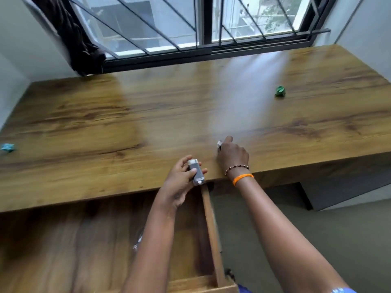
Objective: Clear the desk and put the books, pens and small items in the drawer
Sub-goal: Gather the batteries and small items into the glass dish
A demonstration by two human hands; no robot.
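My left hand (182,180) grips a small grey box-shaped item with silver ends (195,171) over the front edge of the wooden desk (105,123). My right hand (232,154) rests on the desk near its front edge and pinches a small silvery item (219,144) between its fingertips. Below the desk the wooden drawer (212,229) stands pulled out; a clear shiny item (137,243) lies inside it, partly hidden by my left forearm. A crumpled green ball (280,91) lies at the desk's back right. A crumpled blue ball (8,147) lies at the far left.
A barred window (203,24) runs along the back of the desk, with a dark cloth (78,39) hanging at its left. White walls close in both sides. Grey floor (317,240) shows to the right of the drawer.
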